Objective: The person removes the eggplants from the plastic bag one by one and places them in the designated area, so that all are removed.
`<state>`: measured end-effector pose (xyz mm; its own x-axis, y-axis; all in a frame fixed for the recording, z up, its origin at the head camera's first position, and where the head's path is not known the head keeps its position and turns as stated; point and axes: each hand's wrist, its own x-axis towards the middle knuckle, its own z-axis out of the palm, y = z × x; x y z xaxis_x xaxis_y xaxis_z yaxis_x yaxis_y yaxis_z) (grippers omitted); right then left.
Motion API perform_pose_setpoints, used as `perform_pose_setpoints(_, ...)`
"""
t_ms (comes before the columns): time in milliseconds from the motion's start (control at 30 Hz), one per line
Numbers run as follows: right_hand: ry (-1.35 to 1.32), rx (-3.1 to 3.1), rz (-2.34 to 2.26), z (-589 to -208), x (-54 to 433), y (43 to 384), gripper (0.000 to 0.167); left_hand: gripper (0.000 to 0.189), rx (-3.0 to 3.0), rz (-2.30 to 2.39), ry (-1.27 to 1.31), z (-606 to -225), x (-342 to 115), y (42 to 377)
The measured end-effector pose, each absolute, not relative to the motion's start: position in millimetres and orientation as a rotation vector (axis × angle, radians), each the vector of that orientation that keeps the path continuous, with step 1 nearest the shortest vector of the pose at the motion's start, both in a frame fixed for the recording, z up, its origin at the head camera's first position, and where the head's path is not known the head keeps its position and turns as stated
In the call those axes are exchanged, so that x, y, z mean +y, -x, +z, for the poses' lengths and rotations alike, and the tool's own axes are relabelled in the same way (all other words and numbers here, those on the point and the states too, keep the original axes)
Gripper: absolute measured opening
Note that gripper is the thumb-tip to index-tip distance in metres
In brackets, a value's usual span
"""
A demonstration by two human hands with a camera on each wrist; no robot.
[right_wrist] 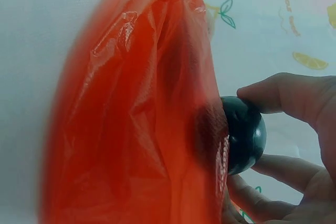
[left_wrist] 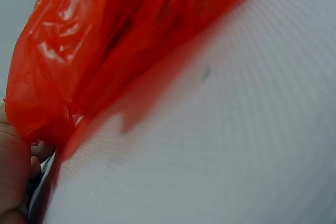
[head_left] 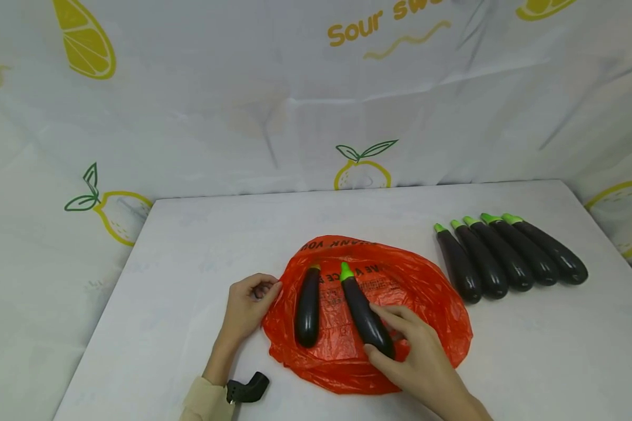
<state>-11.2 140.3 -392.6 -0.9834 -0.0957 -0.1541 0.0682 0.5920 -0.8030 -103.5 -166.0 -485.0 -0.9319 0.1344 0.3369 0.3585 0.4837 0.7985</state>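
A red plastic bag (head_left: pixel 342 356) lies spread wide on the table, with printed lettering on its inner side. My left hand (head_left: pixel 250 304) pinches the bag's left edge; in the left wrist view the gathered red film (left_wrist: pixel 52 77) runs into the fingers. One eggplant (head_left: pixel 308 310) with a yellowish tip rests on the left part of the bag. My right hand (head_left: pixel 416 351) grips a second eggplant (head_left: pixel 366 316) by its thick lower end, its bright green stem pointing away from me. The right wrist view shows that rounded dark end (right_wrist: pixel 245 135) between thumb and fingers, beside the bag's wall.
Several more eggplants (head_left: pixel 511 257) lie side by side at the right of the white table (head_left: pixel 200 245), green stems toward the back. A white curtain (head_left: pixel 216 117) with lemon prints hangs behind the table. A black strap (head_left: pixel 248 388) sticks out from the left wrist.
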Motion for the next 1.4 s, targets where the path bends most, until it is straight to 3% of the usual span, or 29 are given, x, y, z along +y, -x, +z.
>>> perform_pose_setpoints(1400,-0.169,2.917,-1.169,-388,196,-8,0.064,0.005,-2.476,-1.412,0.449,-487,-167,104)
